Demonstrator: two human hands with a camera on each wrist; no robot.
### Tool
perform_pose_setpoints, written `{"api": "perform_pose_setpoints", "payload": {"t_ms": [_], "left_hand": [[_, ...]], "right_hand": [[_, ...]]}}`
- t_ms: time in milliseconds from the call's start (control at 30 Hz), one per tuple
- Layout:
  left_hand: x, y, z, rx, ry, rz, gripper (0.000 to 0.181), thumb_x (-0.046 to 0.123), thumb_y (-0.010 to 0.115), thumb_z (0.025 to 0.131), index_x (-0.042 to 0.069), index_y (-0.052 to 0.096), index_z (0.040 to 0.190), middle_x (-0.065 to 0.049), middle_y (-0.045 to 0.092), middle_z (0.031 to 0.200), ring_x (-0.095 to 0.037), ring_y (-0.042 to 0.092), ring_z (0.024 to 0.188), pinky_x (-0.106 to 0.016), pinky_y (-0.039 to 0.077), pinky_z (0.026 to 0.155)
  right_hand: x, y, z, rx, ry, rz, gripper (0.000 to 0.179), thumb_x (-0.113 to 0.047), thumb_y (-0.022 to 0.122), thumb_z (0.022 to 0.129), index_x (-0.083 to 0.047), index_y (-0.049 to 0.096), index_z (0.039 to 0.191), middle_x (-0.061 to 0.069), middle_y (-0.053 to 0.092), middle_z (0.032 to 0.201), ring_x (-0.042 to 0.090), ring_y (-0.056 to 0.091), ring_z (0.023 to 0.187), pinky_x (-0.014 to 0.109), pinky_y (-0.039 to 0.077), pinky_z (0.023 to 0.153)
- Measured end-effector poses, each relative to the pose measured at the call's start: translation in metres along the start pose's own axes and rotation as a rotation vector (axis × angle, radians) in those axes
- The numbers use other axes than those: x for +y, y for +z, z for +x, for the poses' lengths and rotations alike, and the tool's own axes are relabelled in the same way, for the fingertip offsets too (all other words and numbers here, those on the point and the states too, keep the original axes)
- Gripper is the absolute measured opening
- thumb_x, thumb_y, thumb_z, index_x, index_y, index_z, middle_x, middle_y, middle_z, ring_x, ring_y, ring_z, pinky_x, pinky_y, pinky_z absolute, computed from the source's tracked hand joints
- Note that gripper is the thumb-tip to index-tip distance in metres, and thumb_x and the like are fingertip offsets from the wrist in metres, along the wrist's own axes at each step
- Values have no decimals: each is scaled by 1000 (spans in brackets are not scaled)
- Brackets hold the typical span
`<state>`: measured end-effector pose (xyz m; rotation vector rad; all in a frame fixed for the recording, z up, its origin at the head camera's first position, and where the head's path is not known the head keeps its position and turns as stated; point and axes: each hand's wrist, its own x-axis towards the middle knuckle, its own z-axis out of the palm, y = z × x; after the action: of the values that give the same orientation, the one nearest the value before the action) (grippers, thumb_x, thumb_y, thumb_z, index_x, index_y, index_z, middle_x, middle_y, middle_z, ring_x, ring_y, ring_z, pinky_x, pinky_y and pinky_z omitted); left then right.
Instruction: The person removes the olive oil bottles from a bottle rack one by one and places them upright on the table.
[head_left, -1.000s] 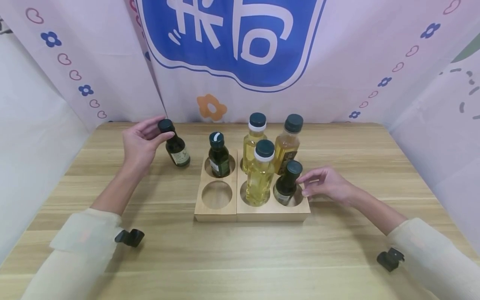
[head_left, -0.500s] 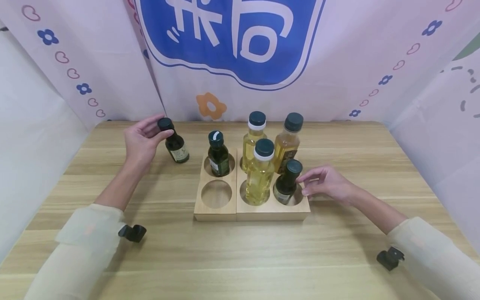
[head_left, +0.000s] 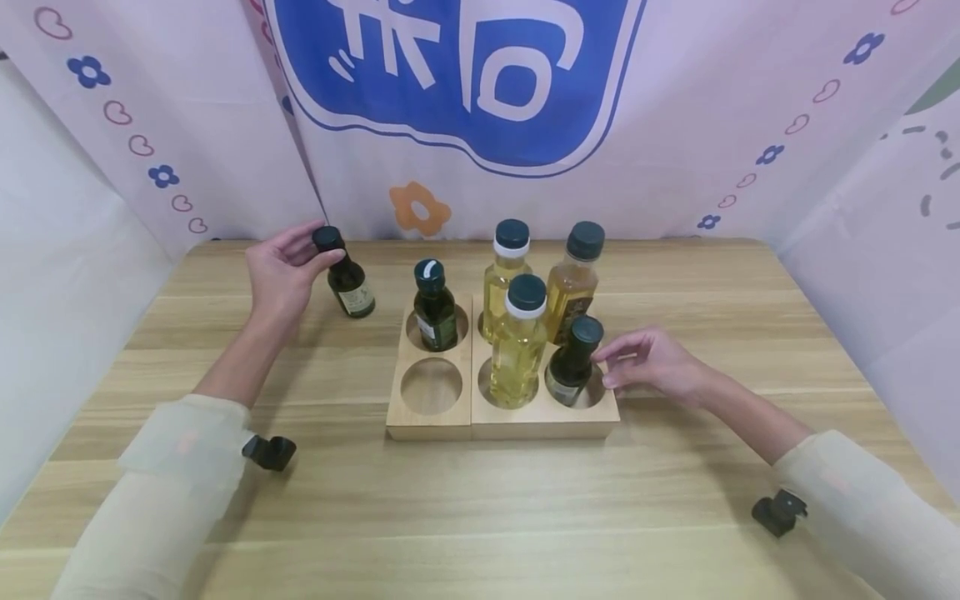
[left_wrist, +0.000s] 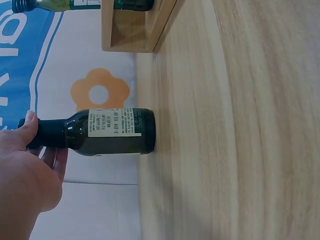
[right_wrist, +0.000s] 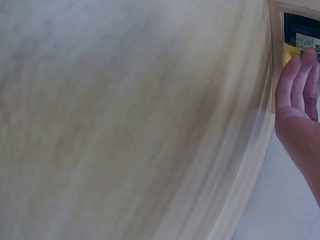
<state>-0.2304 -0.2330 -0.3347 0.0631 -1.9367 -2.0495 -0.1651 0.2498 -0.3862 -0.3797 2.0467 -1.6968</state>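
Sleeves, pale, two: one is worn behind each hand, with a black device attached. Tabletop, wood-grained: extended beneath both hands. Wooden rack: placed between the hands, closer to the right. Right hand: held at the rack's end, fingers loosely bent, nothing seen grasped; whether rack or bottle is touched cannot be told. Short dark bottle: seated in the compartment just beside the right fingertips. Front yellow bottle: seated next along toward the left hand. Rear row, from the right hand leftward: amber bottle, rear yellow bottle, green bottle. Left hand: pale-labelled dark bottle is pinched near its cap, upright, outside the rack; base contact cannot be told. Backdrop, printed: hung beyond both hands.
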Motion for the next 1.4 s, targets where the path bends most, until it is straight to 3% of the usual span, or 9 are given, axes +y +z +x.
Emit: {"api": "perform_pose_setpoints", "payload": {"t_ms": [267, 567, 767, 933, 1200, 1400], "left_hand": [[-1, 2, 6, 7, 10, 10, 53, -11, 82, 82, -11, 63, 131, -12, 73, 116, -2, 75, 90, -19, 57, 91], [0, 2, 8, 23, -15, 120, 50, -5, 84, 83, 0, 69, 130, -13, 71, 123, 0, 73, 90, -18, 57, 92], [-2, 1, 8, 3, -32, 104, 51, -2, 84, 84, 0, 67, 132, -6, 76, 119, -1, 72, 92, -17, 56, 93], [-5, 3, 8, 15, -19, 94, 53, -2, 84, 83, -4, 65, 133, -10, 72, 124, 0, 72, 93, -17, 56, 93], [-3, 3, 9, 5, -37, 1, 52, -7, 84, 81, -2, 67, 130, -5, 76, 117, -3, 73, 92, -17, 57, 91], [0, -2, 10, -39, -15, 62, 49, -9, 83, 82, 2, 70, 127, 5, 79, 105, -3, 74, 88, -16, 58, 86]], "right_hand": [[2, -1, 2, -2, -4, 10, 34, 12, 76, 82, -17, 79, 100, -1, 75, 104, 14, 73, 82, 29, 64, 78], [2, -1, 2, -10, 3, 27, 35, 11, 76, 82, -18, 79, 100, -2, 75, 104, 14, 73, 83, 29, 64, 79], [2, -1, 1, -5, 3, 26, 35, 12, 76, 82, -17, 79, 100, -3, 75, 104, 14, 73, 84, 29, 64, 80], [3, -2, 1, -2, -6, 19, 38, 14, 74, 82, -19, 80, 99, -4, 76, 104, 13, 73, 87, 29, 64, 80], [1, -2, 1, 5, 9, 17, 34, 10, 76, 82, -20, 80, 98, -4, 75, 104, 13, 72, 83, 28, 64, 79], [1, -2, 1, 2, 13, 10, 37, 13, 74, 82, -19, 80, 99, -5, 76, 105, 12, 72, 88, 28, 64, 80]]}}
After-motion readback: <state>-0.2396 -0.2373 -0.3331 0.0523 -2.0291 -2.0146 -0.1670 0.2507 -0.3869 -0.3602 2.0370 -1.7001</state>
